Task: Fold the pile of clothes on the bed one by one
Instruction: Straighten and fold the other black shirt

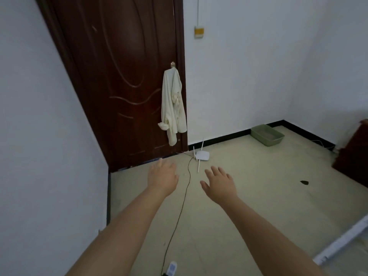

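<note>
Both my arms reach forward over a pale tiled floor. My left hand (162, 177) is open, palm down, fingers spread, holding nothing. My right hand (219, 184) is also open and empty, a little to the right and nearer. No bed and no pile of clothes is in view. A cream garment (173, 105) hangs from the handle of a dark brown door (123, 76), well beyond both hands.
A white router (202, 155) with antennas lies on the floor by the door, its black cable (184, 198) running back between my arms. A green tray (266, 134) sits in the far corner. Dark furniture (354, 154) stands at right; a white frame edge (342, 242) at lower right.
</note>
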`<control>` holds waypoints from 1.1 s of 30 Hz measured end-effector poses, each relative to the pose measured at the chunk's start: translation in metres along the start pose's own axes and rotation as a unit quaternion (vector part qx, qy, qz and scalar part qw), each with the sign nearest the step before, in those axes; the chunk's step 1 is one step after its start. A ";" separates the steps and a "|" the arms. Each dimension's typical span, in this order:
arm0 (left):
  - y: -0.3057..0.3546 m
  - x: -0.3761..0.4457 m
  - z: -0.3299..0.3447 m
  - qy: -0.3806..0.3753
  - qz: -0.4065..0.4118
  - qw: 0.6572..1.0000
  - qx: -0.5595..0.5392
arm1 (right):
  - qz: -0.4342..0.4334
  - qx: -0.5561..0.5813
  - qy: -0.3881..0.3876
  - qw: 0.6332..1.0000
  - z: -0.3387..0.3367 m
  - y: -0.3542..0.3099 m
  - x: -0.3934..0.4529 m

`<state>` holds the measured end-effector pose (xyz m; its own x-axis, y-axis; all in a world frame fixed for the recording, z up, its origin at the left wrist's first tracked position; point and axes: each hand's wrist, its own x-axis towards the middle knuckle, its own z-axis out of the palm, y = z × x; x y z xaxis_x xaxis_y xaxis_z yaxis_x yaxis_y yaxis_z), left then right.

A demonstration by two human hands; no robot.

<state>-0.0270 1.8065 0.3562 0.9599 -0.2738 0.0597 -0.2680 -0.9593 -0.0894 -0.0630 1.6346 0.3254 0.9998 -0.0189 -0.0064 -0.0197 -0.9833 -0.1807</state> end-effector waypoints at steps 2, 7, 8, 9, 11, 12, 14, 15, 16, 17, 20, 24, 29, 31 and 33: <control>0.003 0.042 0.005 -0.009 0.018 1.000 -0.013 | 0.032 0.002 -0.009 0.999 0.002 0.013 0.034; 0.012 0.154 0.005 -0.038 0.033 0.999 0.014 | 0.068 0.003 -0.021 0.997 -0.007 0.055 0.141; 0.013 0.179 0.005 -0.045 0.032 0.998 0.025 | 0.076 0.004 -0.015 0.997 -0.009 0.063 0.163; 0.014 0.204 0.006 -0.050 0.030 0.998 0.031 | 0.082 0.003 -0.008 0.997 -0.011 0.072 0.184; 0.021 0.251 0.007 -0.055 0.036 0.997 0.040 | 0.100 0.006 0.003 0.995 -0.014 0.091 0.218; 0.026 0.271 0.009 -0.057 0.045 0.996 0.042 | 0.110 0.010 0.004 0.994 -0.014 0.101 0.230; 0.043 0.309 0.017 -0.063 0.070 0.994 0.047 | 0.133 0.011 -0.001 0.991 -0.013 0.125 0.249; 0.055 0.327 0.022 -0.066 0.084 0.993 0.049 | 0.149 0.012 -0.004 0.989 -0.011 0.139 0.256; 0.068 0.345 0.028 -0.069 0.100 0.991 0.049 | 0.168 0.013 -0.006 0.986 -0.009 0.156 0.262; 0.083 0.362 0.034 -0.074 0.117 0.989 0.048 | 0.186 0.013 -0.011 0.982 -0.007 0.173 0.267; 0.137 0.415 0.050 -0.096 0.182 0.977 0.050 | 0.242 0.012 -0.025 0.970 -0.001 0.230 0.281; 0.223 0.493 0.062 -0.096 0.274 0.956 0.044 | 0.329 0.011 -0.017 0.944 -0.004 0.320 0.308; 0.356 0.599 0.054 -0.059 0.396 0.915 0.042 | 0.443 0.001 0.013 0.896 -0.034 0.438 0.334; 0.411 0.624 0.046 -0.046 0.438 0.897 0.037 | 0.486 0.009 0.030 0.873 -0.044 0.475 0.331; 0.464 0.637 0.043 -0.042 0.479 0.876 0.037 | 0.519 0.010 0.040 0.854 -0.051 0.506 0.320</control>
<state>0.4636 1.1901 0.3103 0.3018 -0.9413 -0.1511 -0.9506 -0.2850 -0.1232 0.2468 1.1216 0.2821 0.4417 -0.8908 -0.1068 -0.8941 -0.4271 -0.1349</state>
